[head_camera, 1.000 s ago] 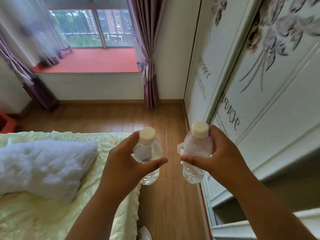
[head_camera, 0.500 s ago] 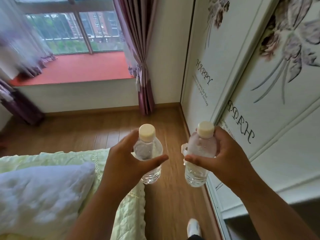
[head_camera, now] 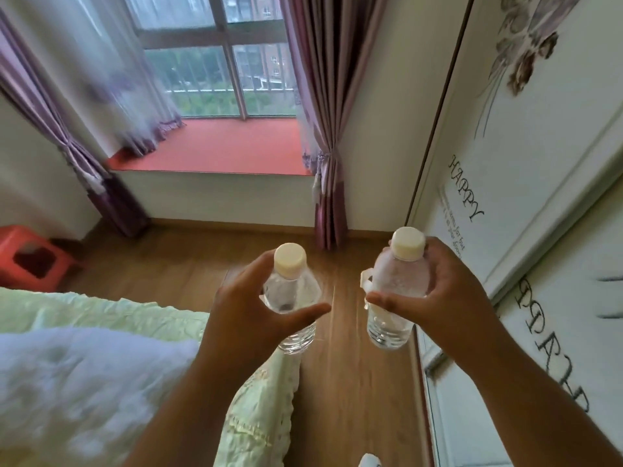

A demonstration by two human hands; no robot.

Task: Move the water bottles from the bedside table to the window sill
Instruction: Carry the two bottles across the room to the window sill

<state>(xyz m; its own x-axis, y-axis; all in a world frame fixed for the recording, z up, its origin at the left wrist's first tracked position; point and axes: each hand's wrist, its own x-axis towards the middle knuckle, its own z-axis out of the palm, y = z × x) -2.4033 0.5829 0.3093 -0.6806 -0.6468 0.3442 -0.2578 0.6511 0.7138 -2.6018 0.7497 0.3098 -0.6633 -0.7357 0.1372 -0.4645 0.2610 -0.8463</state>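
While you stand beside the bed (head_camera: 263,429), your left hand (head_camera: 246,318) grips one upright bottle (head_camera: 291,298) and your right hand (head_camera: 441,298) another (head_camera: 396,284), apart, above the floor (head_camera: 354,382); the sill (head_camera: 215,150) lies ahead.

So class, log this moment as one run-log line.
stage: carrying | left hand: grips left bottle | right hand: grips right bottle | both upright, capped | window sill: ahead, no bottles yet

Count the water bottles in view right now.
2. One water bottle is gripped in the left hand, the other water bottle in the right hand. None on the window sill.
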